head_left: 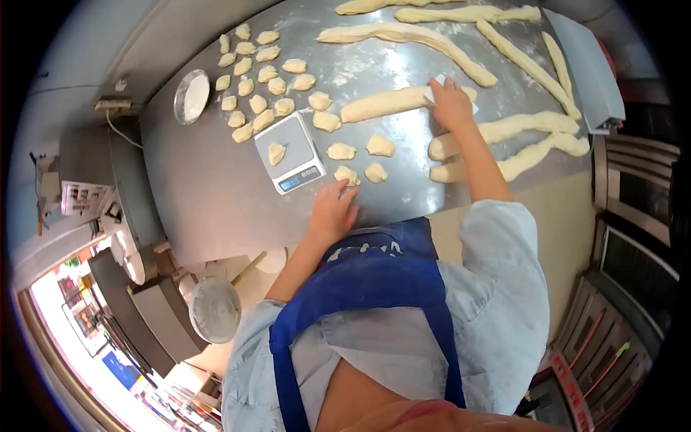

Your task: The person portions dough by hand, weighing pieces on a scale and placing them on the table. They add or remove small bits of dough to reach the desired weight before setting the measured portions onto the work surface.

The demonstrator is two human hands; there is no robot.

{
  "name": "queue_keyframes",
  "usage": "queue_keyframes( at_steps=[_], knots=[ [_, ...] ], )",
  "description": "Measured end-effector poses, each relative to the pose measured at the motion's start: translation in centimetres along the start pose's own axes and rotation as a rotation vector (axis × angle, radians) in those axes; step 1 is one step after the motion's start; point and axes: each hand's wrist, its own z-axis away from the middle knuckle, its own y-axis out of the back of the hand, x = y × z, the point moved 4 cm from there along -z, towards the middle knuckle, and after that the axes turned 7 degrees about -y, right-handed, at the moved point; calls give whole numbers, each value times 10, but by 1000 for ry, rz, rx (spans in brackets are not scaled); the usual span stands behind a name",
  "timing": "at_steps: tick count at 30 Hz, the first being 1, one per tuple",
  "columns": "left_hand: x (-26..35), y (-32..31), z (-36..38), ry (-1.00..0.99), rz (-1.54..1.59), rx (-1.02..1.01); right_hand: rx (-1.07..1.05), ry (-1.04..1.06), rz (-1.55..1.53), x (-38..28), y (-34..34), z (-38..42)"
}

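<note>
- The thick dough strip (pixel 385 105), pale and smooth, lies on your steel counter (pixel 209 198).
- Your right grip (pixel 450 101) is closed on a white scraper (pixel 430 94).
- Your left grip (pixel 333 209), loosely open, touches a dough piece (pixel 346 175).

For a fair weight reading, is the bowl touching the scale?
Apart: the head view shows bare table and dough pieces between the bowl and the scale.

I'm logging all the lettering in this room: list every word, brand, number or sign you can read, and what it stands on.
No text can be read with certainty.
Scale: its lit display and the marks beside it are too small to read.
Apron: white marks near the waist, creased and unreadable.
Red sign: pale characters, too blurred to quote.
</note>
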Motion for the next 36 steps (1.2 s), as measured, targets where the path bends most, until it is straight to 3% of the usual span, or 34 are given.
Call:
queue_keyframes(
  at_steps=[1, 5, 7, 10, 11, 13, 17, 20, 22, 23, 25, 27, 29, 30, 32, 33, 35, 36],
  knots=[
    [1, -5, 3, 26, -1, 9, -242, -31, -34, 6, 3, -6],
    [-10, -26, 29, 178, 42, 97, -244, -134, -44, 56, 42, -37],
    [-6, -24, 33, 224, 27, 120, 351, -7, 88, 77, 55, -56],
    [3, -22, 29, 206, 20, 141, 410, 94, 104, 64, 43, -53],
    [3, -21, 27, 223, 15, 149, 409, 110, 94, 58, 39, -46],
    [11, -14, 15, 173, 42, 140, -97, 270, 52, 25, 34, -15],
    [18, -16, 0, 171, 94, 94, 115, 344, 12, 36, -6, 2],
    [6, -38, -13, 257, 356, 94, -40, 342, -49, 38, -20, -21],
    [-8, -61, -28, 607, 1059, -17, -304, 167, -186, 24, -5, -28],
    [-10, -60, -41, 599, 1064, -17, -299, 165, -179, 14, 12, -28],
    [-6, -57, -61, 827, 1283, 34, -406, 163, -389, -8, 48, -24],
    [-1, -53, -82, 889, 1429, 37, -407, 183, -451, -29, 87, -16],
    [-1, -65, -103, 991, 1972, 34, -495, 312, -512, -58, 135, 8],
    [2, -64, -113, 986, 1977, 39, -494, 316, -508, -70, 155, 24],
    [9, -48, -142, 819, 2321, 265, -469, 426, -685, -88, 192, 57],
    [9, -45, -152, 811, 2331, 268, -470, 430, -676, -87, 198, 70],
    [-8, -41, -167, 970, 2353, 580, -500, 511, -638, -83, 206, 90],
    [-19, -48, -173, 881, 2362, 594, -511, 522, -626, -77, 203, 99]
  ],
)
